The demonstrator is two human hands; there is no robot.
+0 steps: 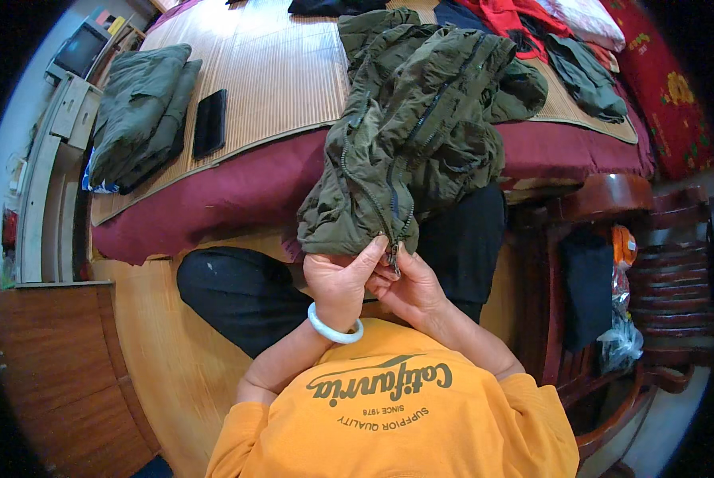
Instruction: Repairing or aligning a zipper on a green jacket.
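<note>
Head view: both hands pinch the bottom hem of a puffy, crinkled olive-green quilted jacket (pixel 421 119), left hand (pixel 343 279) gripping fabric, right hand (pixel 409 288) closed around the metal zipper end (pixel 394 259). Beyond them the jacket spills onto a ribbed woven bamboo bed mat (pixel 277 72).

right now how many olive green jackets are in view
2: one jacket draped off the bed edge, its zipper end pinched by the left hand and right hand; one folded jacket lying far left. The clothes pile may hide more.
</note>
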